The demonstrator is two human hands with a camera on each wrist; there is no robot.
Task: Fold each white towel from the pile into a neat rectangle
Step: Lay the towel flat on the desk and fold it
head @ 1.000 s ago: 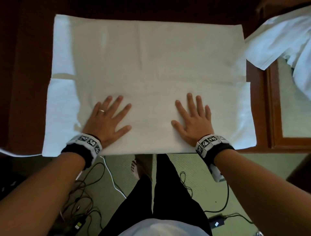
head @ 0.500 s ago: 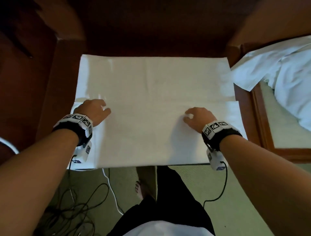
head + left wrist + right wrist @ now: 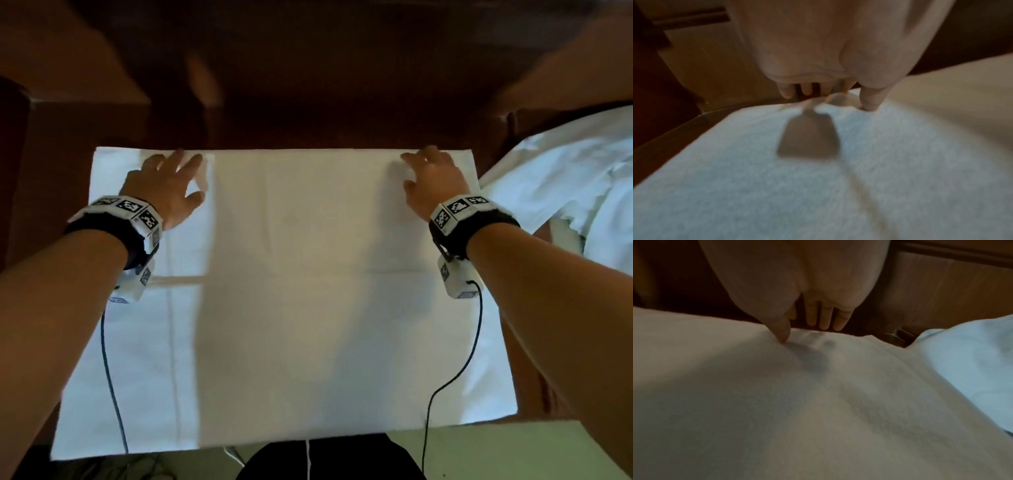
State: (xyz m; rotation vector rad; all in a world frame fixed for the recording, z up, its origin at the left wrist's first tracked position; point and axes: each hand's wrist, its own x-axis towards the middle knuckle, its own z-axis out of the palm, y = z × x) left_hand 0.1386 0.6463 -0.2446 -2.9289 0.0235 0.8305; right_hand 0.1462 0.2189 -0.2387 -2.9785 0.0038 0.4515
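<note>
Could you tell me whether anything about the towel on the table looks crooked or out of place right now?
Mostly tidy. The white towel lies flat, but under the left hand its far edge is bunched into a small pucker, and a stepped fold line shows on the left side. The right hand rests on smooth cloth.

The towel [image 3: 291, 291] is white cloth, matt, with a fine nubbly pile that shows up close under the left hand [image 3: 818, 48] and a faint woven grain near the right hand [image 3: 797, 280]. The table [image 3: 308, 130] under it is dark reddish wood, smooth with a dull sheen. The pile [image 3: 565, 178] to the right is thinner-looking white cloth, creased. The wristbands [image 3: 459, 212] look like black fabric carrying white matt plastic blocks printed with black markers.
</note>
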